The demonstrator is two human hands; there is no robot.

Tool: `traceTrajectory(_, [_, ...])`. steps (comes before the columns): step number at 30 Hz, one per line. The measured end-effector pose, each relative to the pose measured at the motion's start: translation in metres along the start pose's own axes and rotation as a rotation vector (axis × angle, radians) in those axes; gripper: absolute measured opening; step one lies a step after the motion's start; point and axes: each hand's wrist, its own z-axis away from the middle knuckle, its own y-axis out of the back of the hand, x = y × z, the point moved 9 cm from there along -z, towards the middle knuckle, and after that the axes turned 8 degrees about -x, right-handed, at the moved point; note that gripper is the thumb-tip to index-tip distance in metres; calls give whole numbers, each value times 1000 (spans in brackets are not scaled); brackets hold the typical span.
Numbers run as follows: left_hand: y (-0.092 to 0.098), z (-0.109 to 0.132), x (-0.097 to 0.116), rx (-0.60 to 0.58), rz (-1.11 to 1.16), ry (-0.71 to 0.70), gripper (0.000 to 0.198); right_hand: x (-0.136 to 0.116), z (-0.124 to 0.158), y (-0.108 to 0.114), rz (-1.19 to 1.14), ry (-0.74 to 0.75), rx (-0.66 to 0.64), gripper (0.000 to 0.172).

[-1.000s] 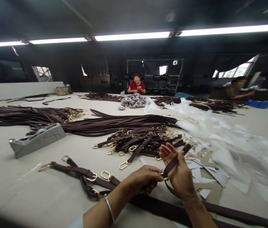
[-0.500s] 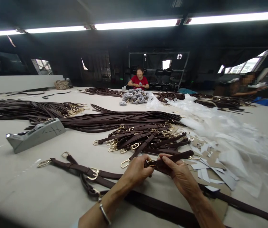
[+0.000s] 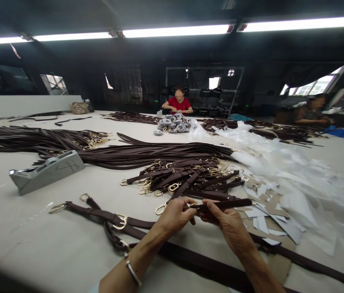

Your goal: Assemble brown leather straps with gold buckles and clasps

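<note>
Between my two hands is a dark brown leather strap (image 3: 233,204) with gold-coloured metal at its left part. My left hand (image 3: 176,215) is closed around the buckle end, which my fingers partly hide. My right hand (image 3: 228,221) pinches the strap between thumb and fingers, and its free end sticks out to the right. Under my forearms lies a wide brown strap (image 3: 202,262). Two narrower buckled ends join it at the left, one with a gold buckle (image 3: 120,221). Just beyond my hands is a pile of short buckled straps (image 3: 187,175).
A grey tape dispenser (image 3: 48,173) stands at the left. Long brown straps (image 3: 159,154) lie across the table (image 3: 16,228). White paper scraps (image 3: 261,224) and crumpled clear plastic (image 3: 309,183) cover the right. A person in red (image 3: 178,103) sits opposite; another person (image 3: 312,110) is far right.
The strap's free end has swung slightly right and lower, lying closer to level. My hands have stayed nearly in place, both still gripping it.
</note>
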Motion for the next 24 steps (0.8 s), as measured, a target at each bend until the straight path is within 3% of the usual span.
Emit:
traceTrajectory(4, [3, 1, -2, -7, -36, 33, 41, -3, 0, 3, 76, 38, 16, 43])
traceTrajectory(11, [6, 3, -3, 41, -52, 60, 40, -7, 1, 4, 137, 65, 50, 47])
traceTrajectory(16, [7, 2, -7, 73, -99, 43, 41, -10, 2, 3, 301, 131, 40, 45])
traceTrajectory(18, [6, 2, -6, 76, -119, 33, 40, -16, 5, -1, 406, 222, 40, 37])
traceTrajectory(21, [3, 4, -2, 83, -139, 26, 43, -35, 18, -22, 668, 490, 13, 19])
traceTrajectory(24, [1, 7, 5, 134, -232, 26, 43, -45, 34, -51, 901, 679, -71, 25])
